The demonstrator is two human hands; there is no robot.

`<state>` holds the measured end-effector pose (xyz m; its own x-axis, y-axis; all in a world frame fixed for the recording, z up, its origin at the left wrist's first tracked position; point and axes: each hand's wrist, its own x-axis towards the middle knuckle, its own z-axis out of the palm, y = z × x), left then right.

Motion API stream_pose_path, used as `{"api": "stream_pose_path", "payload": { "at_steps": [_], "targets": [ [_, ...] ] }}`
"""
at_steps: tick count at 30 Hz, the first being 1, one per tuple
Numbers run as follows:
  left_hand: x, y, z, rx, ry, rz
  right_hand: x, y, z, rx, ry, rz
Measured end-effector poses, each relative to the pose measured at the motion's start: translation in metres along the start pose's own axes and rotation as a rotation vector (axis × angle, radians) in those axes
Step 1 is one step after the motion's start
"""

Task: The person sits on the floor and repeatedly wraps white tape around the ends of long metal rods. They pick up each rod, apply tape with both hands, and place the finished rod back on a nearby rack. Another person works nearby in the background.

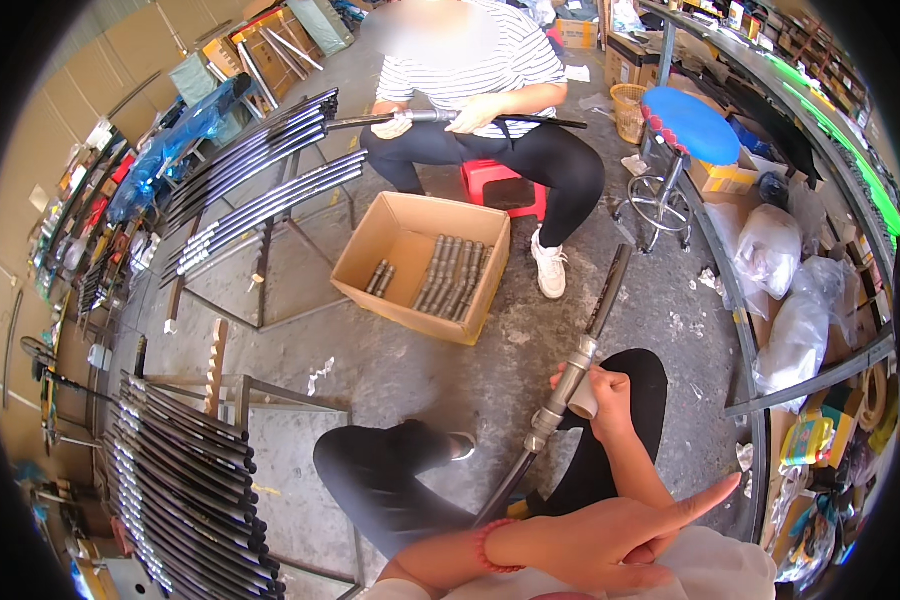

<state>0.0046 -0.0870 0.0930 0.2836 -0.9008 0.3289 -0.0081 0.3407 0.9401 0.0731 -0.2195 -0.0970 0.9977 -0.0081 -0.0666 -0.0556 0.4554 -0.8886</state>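
A black pole [610, 290] slants across my lap, with a silver metal coupling [560, 395] around its middle. My right hand [610, 398] is closed around the coupling, a fingertip showing at its far side. Against that hand's palm side is a small tan, round-edged piece [583, 403] whose kind I cannot make out. Crossing in front of my body, my left hand [610, 555] points right with its index finger stretched out and wears a red bead bracelet on the wrist. It is apart from the coupling, and nothing shows in it; its lower fingers are partly hidden.
Ahead, a cardboard box [400, 310] holds several metal couplings [455, 270]. Beyond it a seated person [470, 80] holds another pole. Racks of black poles [185, 490] stand at left. A blue stool [690, 125] and a metal shelf frame [820, 375] are at right.
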Motion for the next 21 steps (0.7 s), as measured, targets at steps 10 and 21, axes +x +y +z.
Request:
{"api": "stream_pose_path", "payload": {
  "at_steps": [10,21],
  "targets": [
    [-0.004,-0.017,0.003,0.056,-0.006,-0.067,0.001,-0.002,-0.001,0.021,0.021,-0.007],
    [-0.089,-0.079,-0.021,1.049,0.795,-0.42,0.005,-0.005,-0.002,-0.028,0.04,0.032]
  ]
}}
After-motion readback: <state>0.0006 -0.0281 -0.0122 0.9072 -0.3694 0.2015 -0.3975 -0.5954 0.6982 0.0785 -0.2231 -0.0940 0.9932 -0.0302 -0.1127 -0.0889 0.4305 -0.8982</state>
